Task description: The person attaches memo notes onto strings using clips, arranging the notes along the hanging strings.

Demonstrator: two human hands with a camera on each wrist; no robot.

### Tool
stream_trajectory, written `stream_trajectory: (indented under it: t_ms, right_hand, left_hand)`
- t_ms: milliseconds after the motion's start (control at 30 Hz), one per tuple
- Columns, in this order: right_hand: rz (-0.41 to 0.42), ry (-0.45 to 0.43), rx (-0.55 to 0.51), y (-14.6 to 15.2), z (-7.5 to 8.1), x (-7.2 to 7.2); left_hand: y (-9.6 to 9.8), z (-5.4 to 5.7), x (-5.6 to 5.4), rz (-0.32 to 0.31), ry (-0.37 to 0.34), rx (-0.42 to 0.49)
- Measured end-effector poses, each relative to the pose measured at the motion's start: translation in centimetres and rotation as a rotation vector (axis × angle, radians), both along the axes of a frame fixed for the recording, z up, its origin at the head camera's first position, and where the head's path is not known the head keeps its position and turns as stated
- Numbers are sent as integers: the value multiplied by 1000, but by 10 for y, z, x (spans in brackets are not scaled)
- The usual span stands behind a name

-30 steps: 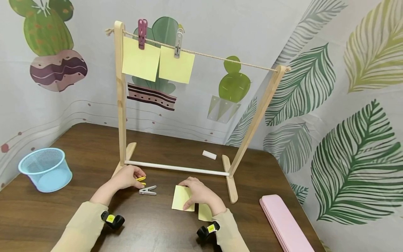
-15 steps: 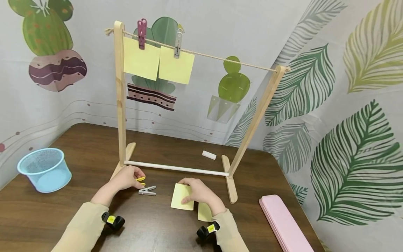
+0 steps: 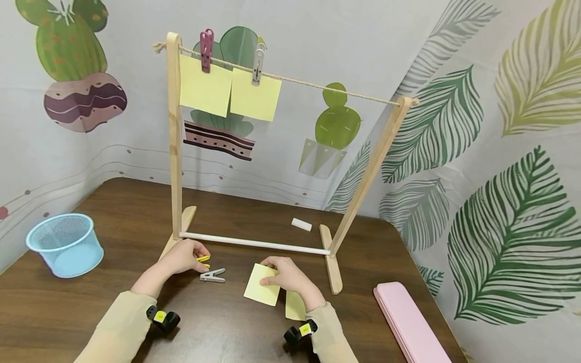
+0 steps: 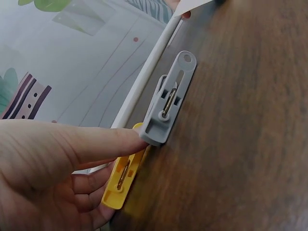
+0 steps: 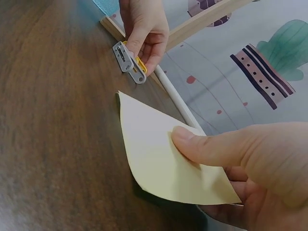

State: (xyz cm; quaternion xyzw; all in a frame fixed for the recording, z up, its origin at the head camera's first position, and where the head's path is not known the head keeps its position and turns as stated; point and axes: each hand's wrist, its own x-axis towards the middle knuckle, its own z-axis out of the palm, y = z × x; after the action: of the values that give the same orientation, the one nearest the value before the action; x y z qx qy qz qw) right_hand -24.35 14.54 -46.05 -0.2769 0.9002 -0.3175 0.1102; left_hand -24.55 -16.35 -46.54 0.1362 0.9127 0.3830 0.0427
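Observation:
My left hand (image 3: 181, 256) is low over the table's left half, its thumb and fingers pinching a yellow clothespin (image 4: 124, 175). Right beside it a grey clothespin (image 3: 213, 275) lies on the wood, close to the thumb tip in the left wrist view. With thumb on top and fingers beneath, my right hand (image 3: 288, 276) holds a yellow sticky note (image 5: 154, 151), tilted and slightly bent. Another yellow note (image 3: 295, 306) lies on the table, partly under the right wrist. Two yellow notes hang from the rope (image 3: 313, 86), one by a purple clothespin (image 3: 206, 50), one by a grey clothespin (image 3: 258, 63).
A wooden frame (image 3: 174, 141) carries the rope, with a white rod (image 3: 254, 243) low between its feet. To the left stands a blue mesh basket (image 3: 65, 247). A pink case (image 3: 410, 322) lies at the right, and a small white block (image 3: 301, 224) behind the rod.
The right hand has raised and tilted the sticky note, and its thumb now lies higher on the note. The left hand and the clothespins stay where they were.

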Motion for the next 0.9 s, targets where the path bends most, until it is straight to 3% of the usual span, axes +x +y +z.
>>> stream_trajectory:
  t_ms: [400, 900]
  right_hand:
    - [-18, -19, -76, 2, 0, -1]
    - [-15, -39, -118, 5, 6, -1]
  left_hand:
    - [0, 2, 1, 1, 0, -5]
    - [6, 13, 2, -12, 2, 39]
